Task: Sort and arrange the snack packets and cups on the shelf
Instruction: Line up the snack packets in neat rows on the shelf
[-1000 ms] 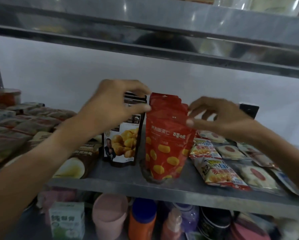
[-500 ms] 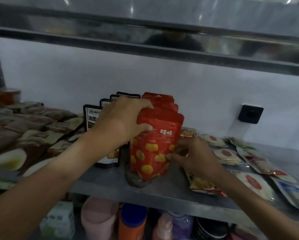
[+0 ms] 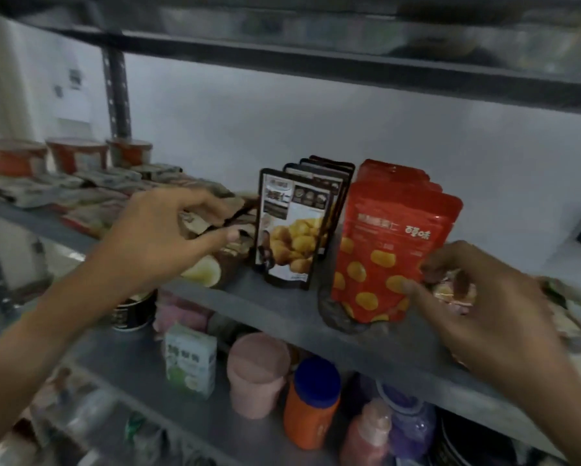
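A row of glossy red stand-up snack pouches printed with yellow ovals [image 3: 395, 250] stands upright near the front edge of the grey metal shelf [image 3: 282, 307], one behind another. The right hand [image 3: 474, 307] is just beside the front pouch's lower right corner, its thumb tip touching the pouch and its curled fingers closing on a small clear snack packet [image 3: 448, 292] lying flat beside it; the blur makes that grip uncertain. Left of the red row, with a gap between, stands a row of black-edged pouches picturing yellow nuts [image 3: 294, 230]. The left hand [image 3: 161, 237] hovers further left above flat brown snack packets [image 3: 212, 216], fingers relaxed and apart, holding nothing. Three red-and-white paper cups [image 3: 77, 156] stand at the shelf's back left corner.
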